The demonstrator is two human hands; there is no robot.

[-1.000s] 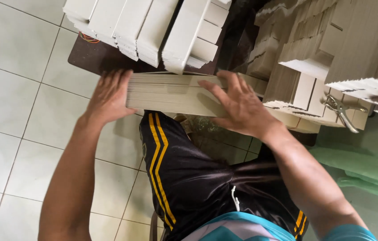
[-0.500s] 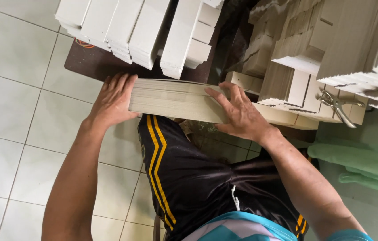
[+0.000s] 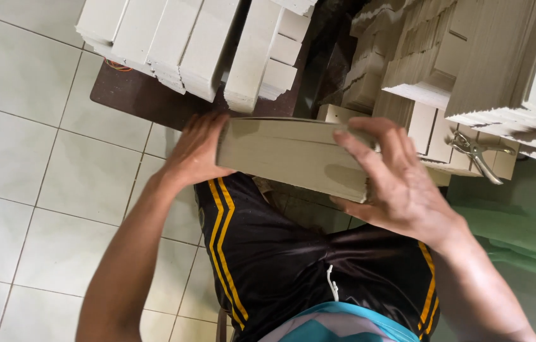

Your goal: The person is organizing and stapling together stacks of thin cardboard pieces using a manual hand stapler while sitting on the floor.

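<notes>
Cardboard sheets, squared into one thick stack (image 3: 293,155), are clamped endwise between the left hand (image 3: 195,152) and the right hand (image 3: 395,183), fingers spread flat against each end, above the lap at the edge of a dark table (image 3: 135,95). Step in hand, by judgement: evening the stack's edges. Any next move calls for steady inward pressure so no sheet slips.

A dark brown table (image 3: 135,95) is set on pale floor tiles (image 3: 21,190). Rows of cardboard bundles (image 3: 166,38) are stacked on it toward 12 o'clock, with pliers (image 3: 478,154) laid at 3 o'clock.
</notes>
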